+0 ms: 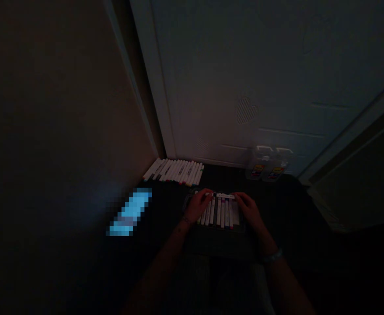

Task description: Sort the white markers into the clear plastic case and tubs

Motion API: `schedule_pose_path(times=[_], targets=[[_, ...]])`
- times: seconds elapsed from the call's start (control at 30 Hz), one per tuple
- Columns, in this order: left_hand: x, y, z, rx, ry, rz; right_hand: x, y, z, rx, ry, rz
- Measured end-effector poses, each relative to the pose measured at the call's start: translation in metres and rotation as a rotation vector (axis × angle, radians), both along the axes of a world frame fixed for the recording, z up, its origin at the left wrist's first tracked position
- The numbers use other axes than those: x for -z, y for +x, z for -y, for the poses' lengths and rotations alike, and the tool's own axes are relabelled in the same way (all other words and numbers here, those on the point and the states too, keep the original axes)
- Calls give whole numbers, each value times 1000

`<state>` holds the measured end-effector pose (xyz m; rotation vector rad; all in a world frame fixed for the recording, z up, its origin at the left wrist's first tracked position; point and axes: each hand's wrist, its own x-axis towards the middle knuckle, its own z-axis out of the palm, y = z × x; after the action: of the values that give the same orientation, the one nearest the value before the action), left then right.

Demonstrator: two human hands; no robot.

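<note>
My left hand (197, 206) and my right hand (249, 211) are closed at the two ends of a white marker (225, 196), which lies crosswise between my fingertips. Just below it, a row of white markers (223, 214) with coloured ends points toward me, side by side in a clear plastic case (242, 228). My left wrist and forearm cover part of the case's left side. The dim light hides the fingertips' exact contact with the marker.
Further back on the left, another row of white markers (175, 171) lies on the dark table (225, 243). Two clear plastic cases (256, 165) with labels and handles stand against the white panel (205, 96). A bright, pixelated blue patch (131, 213) glows at left.
</note>
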<state>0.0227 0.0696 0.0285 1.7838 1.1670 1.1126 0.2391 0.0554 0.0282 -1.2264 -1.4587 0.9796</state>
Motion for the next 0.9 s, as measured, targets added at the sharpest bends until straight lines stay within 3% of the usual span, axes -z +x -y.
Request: schedule_pose_path(times=[0.9], targets=[[1,1,0,0,0,-19,2,1,-1,-12,-14,26]])
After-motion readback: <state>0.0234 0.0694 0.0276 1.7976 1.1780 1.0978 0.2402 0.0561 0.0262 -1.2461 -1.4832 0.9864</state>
